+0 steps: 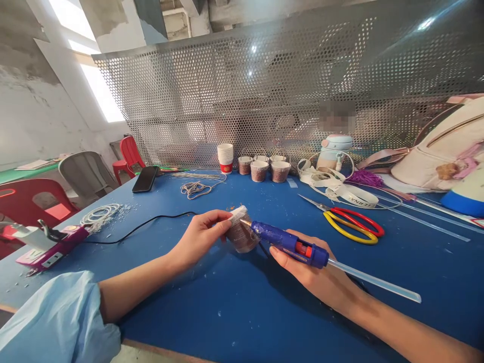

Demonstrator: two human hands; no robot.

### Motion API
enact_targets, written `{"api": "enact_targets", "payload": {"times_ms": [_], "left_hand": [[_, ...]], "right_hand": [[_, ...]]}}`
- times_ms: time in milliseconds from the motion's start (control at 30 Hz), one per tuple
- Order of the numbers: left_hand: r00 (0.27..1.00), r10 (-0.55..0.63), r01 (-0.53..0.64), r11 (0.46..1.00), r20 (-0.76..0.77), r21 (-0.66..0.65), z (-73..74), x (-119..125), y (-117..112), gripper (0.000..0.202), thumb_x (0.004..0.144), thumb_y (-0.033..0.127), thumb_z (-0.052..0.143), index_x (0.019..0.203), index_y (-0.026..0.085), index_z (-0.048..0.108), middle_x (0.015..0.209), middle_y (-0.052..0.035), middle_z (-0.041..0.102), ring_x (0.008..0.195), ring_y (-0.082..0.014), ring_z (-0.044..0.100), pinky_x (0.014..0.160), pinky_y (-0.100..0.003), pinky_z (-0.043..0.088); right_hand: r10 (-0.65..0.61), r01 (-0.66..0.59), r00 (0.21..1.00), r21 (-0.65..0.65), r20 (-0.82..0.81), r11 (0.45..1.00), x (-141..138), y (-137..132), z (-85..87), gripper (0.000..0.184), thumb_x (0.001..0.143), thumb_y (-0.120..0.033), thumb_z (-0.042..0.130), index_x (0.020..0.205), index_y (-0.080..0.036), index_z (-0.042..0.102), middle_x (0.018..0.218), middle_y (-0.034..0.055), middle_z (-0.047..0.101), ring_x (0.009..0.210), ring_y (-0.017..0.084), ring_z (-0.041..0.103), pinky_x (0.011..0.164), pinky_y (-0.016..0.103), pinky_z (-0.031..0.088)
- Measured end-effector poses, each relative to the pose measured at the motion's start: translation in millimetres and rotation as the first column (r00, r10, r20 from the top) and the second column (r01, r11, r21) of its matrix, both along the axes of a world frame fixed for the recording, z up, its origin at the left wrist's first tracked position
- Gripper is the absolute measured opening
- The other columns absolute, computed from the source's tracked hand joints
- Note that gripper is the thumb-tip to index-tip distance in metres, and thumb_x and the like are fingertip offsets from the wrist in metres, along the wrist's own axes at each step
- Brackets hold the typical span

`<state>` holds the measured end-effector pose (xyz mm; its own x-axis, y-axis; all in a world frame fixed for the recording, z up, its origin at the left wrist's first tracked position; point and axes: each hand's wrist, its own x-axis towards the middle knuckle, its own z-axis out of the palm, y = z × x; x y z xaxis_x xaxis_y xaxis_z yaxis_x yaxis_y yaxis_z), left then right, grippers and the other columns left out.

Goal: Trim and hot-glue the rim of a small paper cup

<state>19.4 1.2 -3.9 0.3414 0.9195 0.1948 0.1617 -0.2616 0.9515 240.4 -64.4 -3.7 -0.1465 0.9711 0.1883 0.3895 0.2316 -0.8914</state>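
My left hand (pixel 207 231) pinches the white rim of a small brown cord-wrapped cup (pixel 242 234), which is tilted above the blue table. In my right hand (pixel 308 269) is a blue hot glue gun (pixel 282 239), its metal nozzle pointing left at the upper side of the cup. A translucent glue stick (pixel 378 282) sticks out of the gun's back end. The nozzle looks very close to the cup; whether it touches, I cannot tell. My right fingers are partly hidden behind the gun.
Several finished-looking wrapped cups (pixel 259 171) with handles stand at the back beside stacked paper cups (pixel 226 157). Scissors (pixel 351 222) and white ribbon (pixel 336 189) lie right. Left are a phone (pixel 145 179), cord (pixel 196 189), a power strip (pixel 53 252) and a black cable (pixel 139 224).
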Motion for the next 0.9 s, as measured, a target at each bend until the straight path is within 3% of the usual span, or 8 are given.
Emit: {"api": "enact_targets", "payload": {"times_ms": [233, 467, 667, 900], "left_hand": [[1.0, -0.015, 0.015, 1.0, 0.013, 0.009, 1.0, 0.3, -2.8, 0.028, 0.083, 0.04, 0.061, 0.081, 0.014, 0.069, 0.072, -0.0019, 0.062, 0.063, -0.0122, 0.054, 0.064, -0.026, 0.046], [1.0, -0.013, 0.013, 1.0, 0.023, 0.005, 2.0, 1.0, -5.1, 0.033, 0.084, 0.044, 0.06, 0.076, 0.013, 0.067, 0.07, -0.0028, 0.061, 0.064, -0.0132, 0.053, 0.063, -0.027, 0.047], [1.0, -0.017, 0.018, 0.999, -0.01, 0.049, 1.5, 1.1, -6.1, 0.029, 0.084, 0.042, 0.061, 0.078, 0.014, 0.067, 0.072, -0.0016, 0.06, 0.066, -0.0127, 0.052, 0.064, -0.026, 0.046], [0.997, 0.05, -0.042, 0.992, -0.067, 0.116, 6.8, 1.6, -9.5, 0.029, 0.082, 0.041, 0.06, 0.07, 0.015, 0.063, 0.067, -0.0003, 0.057, 0.064, -0.0126, 0.05, 0.063, -0.025, 0.043]], "right_hand": [[0.002, -0.002, 1.0, 0.022, 0.025, 1.0, -0.8, -2.6, -0.6, 0.031, 0.084, -0.041, 0.057, 0.063, -0.022, 0.044, 0.058, -0.0041, 0.037, 0.055, 0.012, 0.032, 0.05, 0.025, 0.033], [-0.009, -0.007, 0.994, 0.141, 0.108, 0.99, -1.1, 0.7, -9.9, 0.031, 0.085, -0.037, 0.055, 0.06, -0.022, 0.044, 0.053, -0.0045, 0.037, 0.049, 0.011, 0.032, 0.048, 0.025, 0.034], [-0.007, -0.04, 0.985, 0.264, 0.172, 0.964, -0.8, 1.1, -16.7, 0.021, 0.085, -0.032, 0.054, 0.066, -0.023, 0.051, 0.057, -0.003, 0.049, 0.05, 0.011, 0.04, 0.052, 0.026, 0.038], [-0.08, 0.021, 0.977, 0.285, 0.196, 0.958, 1.3, 1.8, -15.1, 0.028, 0.084, -0.034, 0.054, 0.06, -0.023, 0.044, 0.052, -0.0049, 0.039, 0.047, 0.011, 0.034, 0.052, 0.026, 0.038]]}}
